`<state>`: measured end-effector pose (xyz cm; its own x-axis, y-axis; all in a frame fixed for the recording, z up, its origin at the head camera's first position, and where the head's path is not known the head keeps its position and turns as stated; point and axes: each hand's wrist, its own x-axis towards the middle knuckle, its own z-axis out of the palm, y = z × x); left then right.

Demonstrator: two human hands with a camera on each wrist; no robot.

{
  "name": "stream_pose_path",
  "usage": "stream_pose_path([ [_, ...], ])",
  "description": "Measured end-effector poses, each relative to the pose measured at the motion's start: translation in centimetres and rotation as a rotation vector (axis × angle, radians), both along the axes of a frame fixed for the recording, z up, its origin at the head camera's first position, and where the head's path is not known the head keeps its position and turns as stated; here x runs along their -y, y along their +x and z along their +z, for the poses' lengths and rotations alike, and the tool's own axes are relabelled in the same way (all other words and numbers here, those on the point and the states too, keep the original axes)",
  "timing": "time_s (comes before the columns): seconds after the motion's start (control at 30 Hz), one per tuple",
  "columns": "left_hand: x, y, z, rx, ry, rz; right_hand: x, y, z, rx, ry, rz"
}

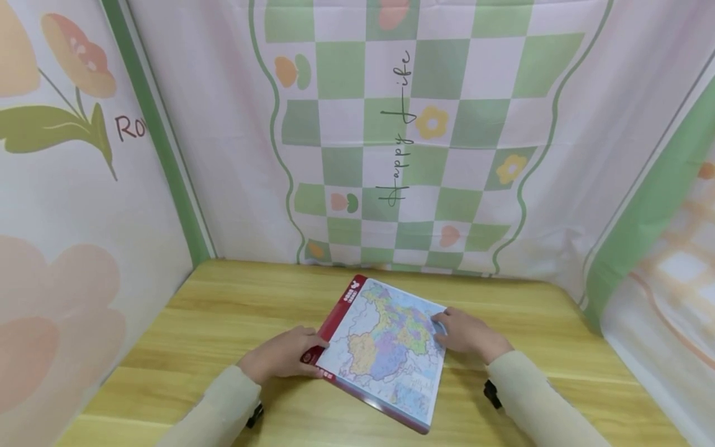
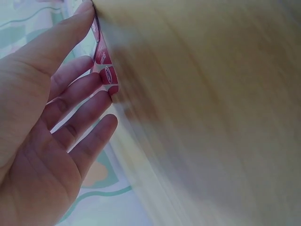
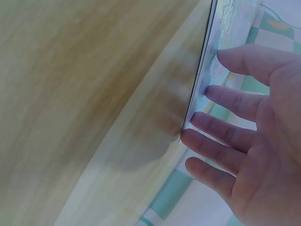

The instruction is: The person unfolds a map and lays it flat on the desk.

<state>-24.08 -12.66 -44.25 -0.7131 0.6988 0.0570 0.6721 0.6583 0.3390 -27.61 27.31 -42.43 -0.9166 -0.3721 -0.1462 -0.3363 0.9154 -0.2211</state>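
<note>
A thin, flat map board (image 1: pixel 385 347) with a red band along its left side lies tilted on the wooden table. Its printed face, a map in many pastel colours, is turned up. At the lower left corner is my left hand (image 1: pixel 287 354), its thumb along the near edge and fingertips on the red band. In the left wrist view the left fingers (image 2: pixel 84 120) are fairly straight, some touching the red corner. My right hand (image 1: pixel 466 332) touches the board's right edge. Loosely extended right fingers (image 3: pixel 216 150) meet that edge in the right wrist view.
The wooden table (image 1: pixel 223 310) reaches back to a hanging cloth (image 1: pixel 391 143) with green and white checks. More printed cloth (image 1: pixel 72 205) hangs at the left, and a green-edged curtain (image 1: pixel 642 236) at the right. A black strap (image 1: pixel 493 394) shows below the right sleeve.
</note>
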Motion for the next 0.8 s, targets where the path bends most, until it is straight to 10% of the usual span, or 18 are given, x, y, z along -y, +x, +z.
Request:
stream_pose_path([
  [0.8, -0.6, -0.5, 0.3, 0.128, 0.033, -0.014, 0.8, -1.2, 0.0, 0.02, -0.018, 0.057],
])
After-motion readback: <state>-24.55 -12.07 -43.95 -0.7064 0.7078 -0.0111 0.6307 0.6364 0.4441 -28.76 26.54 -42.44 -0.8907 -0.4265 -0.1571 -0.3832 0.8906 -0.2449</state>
